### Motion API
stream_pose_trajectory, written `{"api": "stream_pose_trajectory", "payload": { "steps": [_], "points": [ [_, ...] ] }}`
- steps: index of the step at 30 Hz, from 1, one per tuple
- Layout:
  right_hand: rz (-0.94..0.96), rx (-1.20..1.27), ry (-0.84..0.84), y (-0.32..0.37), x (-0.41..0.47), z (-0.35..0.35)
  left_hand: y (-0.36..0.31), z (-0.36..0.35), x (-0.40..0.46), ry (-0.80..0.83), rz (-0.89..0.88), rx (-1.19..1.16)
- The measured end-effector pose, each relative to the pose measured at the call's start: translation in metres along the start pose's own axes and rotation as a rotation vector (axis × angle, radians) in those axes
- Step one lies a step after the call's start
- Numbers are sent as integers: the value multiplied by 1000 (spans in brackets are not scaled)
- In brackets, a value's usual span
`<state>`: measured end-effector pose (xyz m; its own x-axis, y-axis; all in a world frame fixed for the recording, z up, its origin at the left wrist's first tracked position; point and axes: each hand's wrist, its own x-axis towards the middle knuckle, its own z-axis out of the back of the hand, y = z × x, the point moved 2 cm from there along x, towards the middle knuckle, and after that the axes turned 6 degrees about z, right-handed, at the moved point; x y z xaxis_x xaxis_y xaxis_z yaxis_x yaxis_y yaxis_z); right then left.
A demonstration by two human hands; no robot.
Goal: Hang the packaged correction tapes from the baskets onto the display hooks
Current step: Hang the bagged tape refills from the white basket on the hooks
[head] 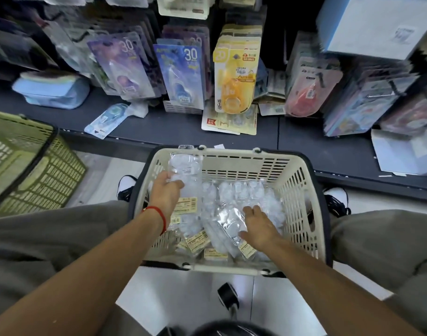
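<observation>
Left hand fingers curl around a clear plastic correction-tape pack; right hand fingers rest loosely spread atop packs in the cream plastic basket.

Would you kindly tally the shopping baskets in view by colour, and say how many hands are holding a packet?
Cream basket: 1
Green basket: 1
Total baskets: 2
Hands holding a packet: 1, the left hand, gripping a clear packet; the right hand rests on the packets.
</observation>
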<state>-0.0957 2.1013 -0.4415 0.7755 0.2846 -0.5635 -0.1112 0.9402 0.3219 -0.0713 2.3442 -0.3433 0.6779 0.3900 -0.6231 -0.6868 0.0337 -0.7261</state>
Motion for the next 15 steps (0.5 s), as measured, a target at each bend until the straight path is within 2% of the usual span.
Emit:
{"api": "stream_pose_trajectory", "payload": {
  "steps": [5, 8, 10, 12, 15],
  "points": [
    [-54, 410, -61, -14, 5, 30, 0, 3, 0, -43, 31, -17],
    [-89, 782, -210, -14, 3, 63, -2, 0, -4, -42, 34, 9],
    [-32, 1077, -236, 1, 4, 80, -2, -3, -8, 40, 53, 28],
    [76, 1274, -205, 29, 7, 90, -4, -10, -13, 151, 66, -9],
    [191, 1332, -205, 69, 13, 91, -6, -11, -13, 236, -6, -27]
  ]
}}
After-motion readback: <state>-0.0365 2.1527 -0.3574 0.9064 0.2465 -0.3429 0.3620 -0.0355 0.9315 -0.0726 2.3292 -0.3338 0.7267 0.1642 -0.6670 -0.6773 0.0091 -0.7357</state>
